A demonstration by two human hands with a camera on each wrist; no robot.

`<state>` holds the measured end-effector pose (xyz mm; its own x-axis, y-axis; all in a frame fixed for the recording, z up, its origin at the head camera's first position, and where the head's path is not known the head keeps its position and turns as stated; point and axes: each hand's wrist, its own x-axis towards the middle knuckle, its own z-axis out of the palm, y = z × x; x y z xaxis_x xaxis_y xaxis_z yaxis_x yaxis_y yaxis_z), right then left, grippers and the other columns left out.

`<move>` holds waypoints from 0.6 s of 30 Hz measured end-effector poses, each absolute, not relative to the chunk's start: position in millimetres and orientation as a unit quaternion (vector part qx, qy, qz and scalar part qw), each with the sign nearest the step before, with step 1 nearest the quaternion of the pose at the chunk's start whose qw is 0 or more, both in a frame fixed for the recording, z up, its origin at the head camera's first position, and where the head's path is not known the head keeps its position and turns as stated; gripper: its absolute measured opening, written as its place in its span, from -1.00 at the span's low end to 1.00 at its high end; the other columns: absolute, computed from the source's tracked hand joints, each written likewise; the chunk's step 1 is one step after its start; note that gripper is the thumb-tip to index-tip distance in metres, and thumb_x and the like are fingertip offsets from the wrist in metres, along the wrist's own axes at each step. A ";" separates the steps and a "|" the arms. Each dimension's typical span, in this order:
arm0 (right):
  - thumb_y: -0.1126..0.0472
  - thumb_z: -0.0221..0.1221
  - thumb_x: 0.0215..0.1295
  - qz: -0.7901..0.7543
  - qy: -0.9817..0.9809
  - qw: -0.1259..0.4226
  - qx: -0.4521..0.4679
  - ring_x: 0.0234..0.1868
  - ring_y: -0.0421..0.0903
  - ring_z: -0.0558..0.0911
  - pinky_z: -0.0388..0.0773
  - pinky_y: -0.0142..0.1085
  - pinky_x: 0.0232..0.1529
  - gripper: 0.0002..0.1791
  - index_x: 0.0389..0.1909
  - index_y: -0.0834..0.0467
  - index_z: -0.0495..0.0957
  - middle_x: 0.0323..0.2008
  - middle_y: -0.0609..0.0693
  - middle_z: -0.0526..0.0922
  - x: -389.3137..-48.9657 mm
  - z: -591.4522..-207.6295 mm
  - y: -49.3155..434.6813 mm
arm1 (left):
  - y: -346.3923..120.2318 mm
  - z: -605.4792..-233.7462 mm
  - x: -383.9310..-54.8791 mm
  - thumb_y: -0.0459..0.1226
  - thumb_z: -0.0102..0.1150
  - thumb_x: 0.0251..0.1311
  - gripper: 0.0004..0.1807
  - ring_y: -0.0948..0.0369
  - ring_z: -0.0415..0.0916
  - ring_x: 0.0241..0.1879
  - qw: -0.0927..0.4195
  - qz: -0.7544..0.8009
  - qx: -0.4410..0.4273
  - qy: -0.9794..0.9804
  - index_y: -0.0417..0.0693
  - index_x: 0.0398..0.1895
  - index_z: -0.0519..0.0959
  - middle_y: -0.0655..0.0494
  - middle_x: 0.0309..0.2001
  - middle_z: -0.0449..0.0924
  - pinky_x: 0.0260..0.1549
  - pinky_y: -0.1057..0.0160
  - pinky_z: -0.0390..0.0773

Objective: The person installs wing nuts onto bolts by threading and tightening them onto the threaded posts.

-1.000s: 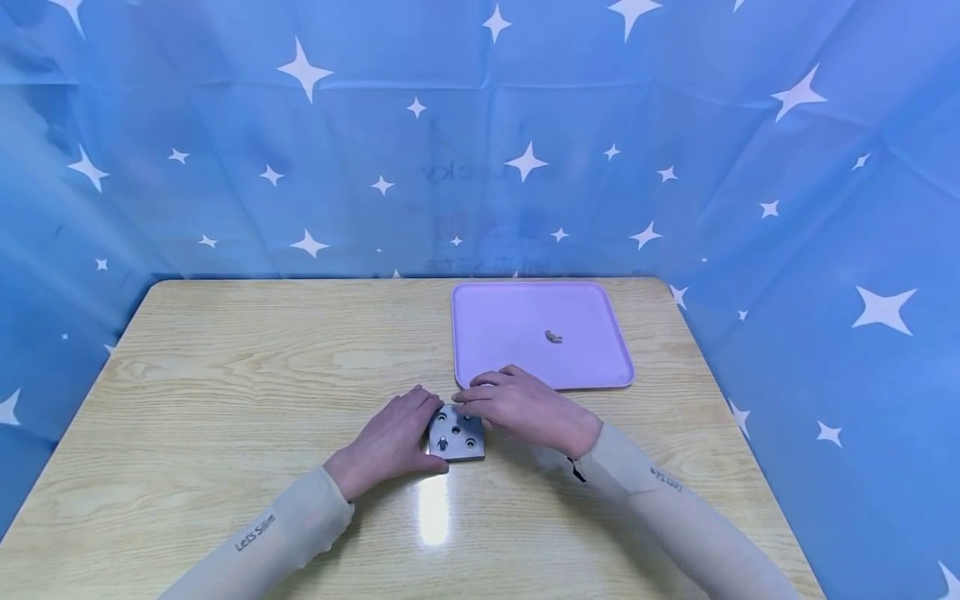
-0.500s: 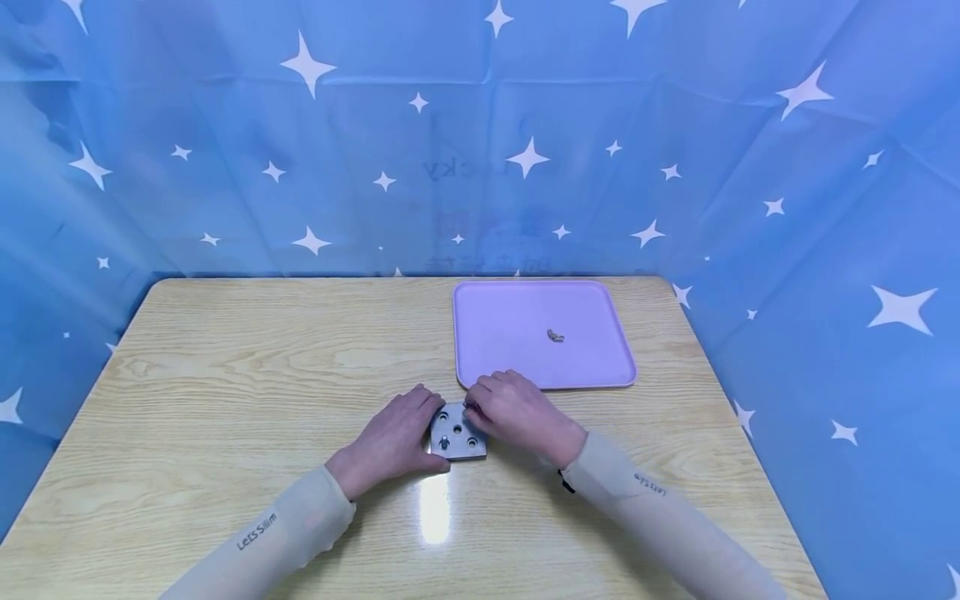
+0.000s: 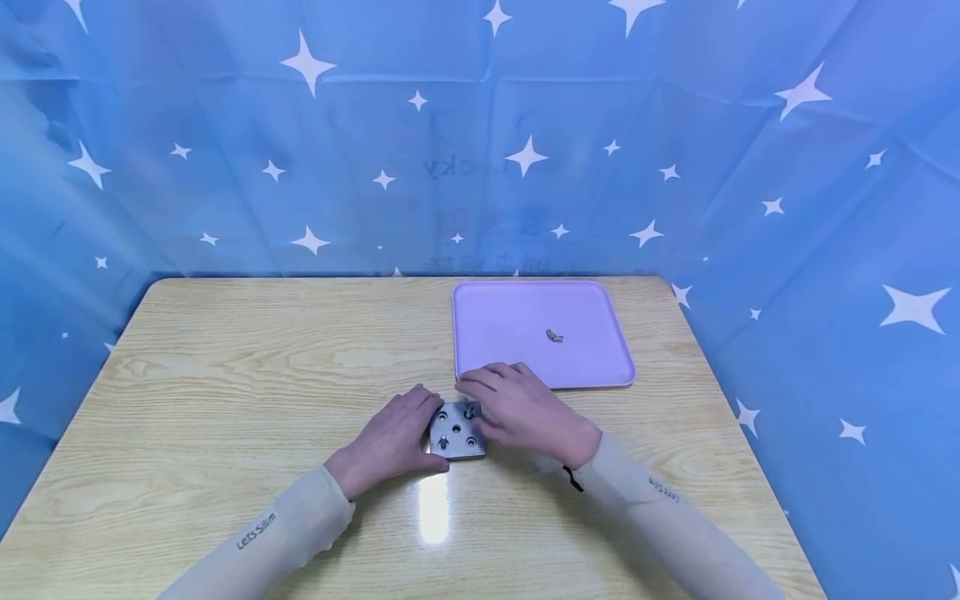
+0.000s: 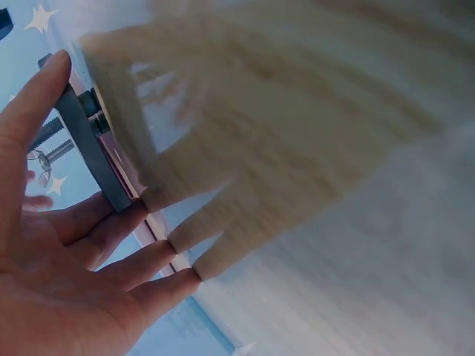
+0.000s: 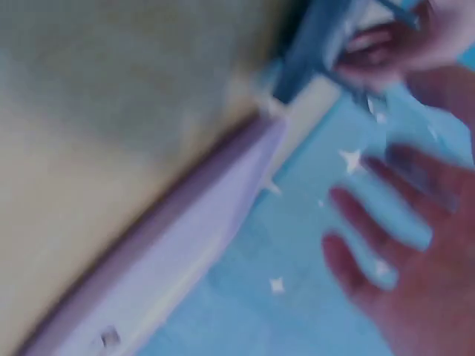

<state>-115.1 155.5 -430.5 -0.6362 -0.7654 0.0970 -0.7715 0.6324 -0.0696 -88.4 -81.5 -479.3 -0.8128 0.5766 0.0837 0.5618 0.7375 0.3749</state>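
My left hand [image 3: 393, 437] grips a square grey metal plate [image 3: 457, 429] by its left side, thumb at the near edge and fingers at the far edge. Holes run through the plate, and a bolt [image 3: 443, 443] stands in the near left one. In the left wrist view, threaded bolts [image 4: 56, 153] stick out of the plate [image 4: 93, 152]; a small wing-shaped metal piece [image 4: 42, 165] sits by one end. My right hand [image 3: 525, 414] is over the far right corner, fingers spread and extended beside a second bolt [image 3: 471, 410]. The right wrist view is blurred.
Behind the right hand lies a purple tray [image 3: 510, 292] with a small cluster of brass-coloured pieces [image 3: 554, 336] on it. Both rest on a wood-grain table [image 3: 262, 350]. A blue curtain [image 3: 337, 150] with white stars surrounds the table.
The right fingers, extended a second ago, curled in at the far right bolt half a second ago and are now spread again. The left hand and plate stay put.
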 end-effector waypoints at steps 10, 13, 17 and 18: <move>0.25 0.33 0.38 -0.004 -0.850 0.014 0.527 0.31 -0.11 0.53 0.56 -0.15 0.14 -0.57 0.25 -0.01 0.65 0.30 -0.15 0.61 -124.4 -427.0 163.2 | -81.0 -477.6 -88.0 0.11 0.68 -0.23 -0.10 0.16 0.46 -0.07 0.027 0.197 0.304 0.932 -0.24 0.12 0.55 0.05 -0.05 0.53 -0.05 0.07 0.58; 0.22 0.37 0.35 0.013 -0.852 0.029 0.522 0.24 -0.13 0.58 0.56 -0.18 0.10 -0.65 0.14 -0.01 0.70 0.18 -0.16 0.68 -126.1 -430.0 161.4 | -81.0 -477.0 -87.8 0.11 0.68 -0.23 -0.10 0.17 0.45 -0.08 0.028 0.198 0.302 0.932 -0.24 0.12 0.55 0.05 -0.05 0.53 -0.06 0.09 0.58; 0.14 0.37 0.36 0.032 -0.862 0.060 0.503 0.05 -0.14 0.63 0.57 -0.23 -0.04 -0.80 -0.03 -0.01 0.72 -0.04 -0.16 0.73 -126.8 -435.7 157.4 | -81.1 -476.1 -87.8 0.11 0.68 -0.23 -0.10 0.18 0.45 -0.09 0.028 0.196 0.300 0.933 -0.24 0.12 0.55 0.06 -0.05 0.52 -0.07 0.10 0.57; 0.13 0.37 0.36 0.037 -0.865 0.068 0.496 -0.02 -0.14 0.64 0.57 -0.24 -0.09 -0.83 -0.07 0.01 0.72 -0.11 -0.15 0.73 -126.7 -437.7 156.2 | -81.2 -476.0 -87.9 0.11 0.68 -0.23 -0.10 0.18 0.45 -0.09 0.027 0.195 0.300 0.933 -0.24 0.13 0.55 0.06 -0.05 0.52 -0.06 0.10 0.57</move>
<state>-126.7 156.2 -437.7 -0.4976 -0.8534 0.1551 -0.8635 0.5043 0.0041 -87.9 -81.2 -476.0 -0.8186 0.5705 0.0670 0.5495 0.7438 0.3807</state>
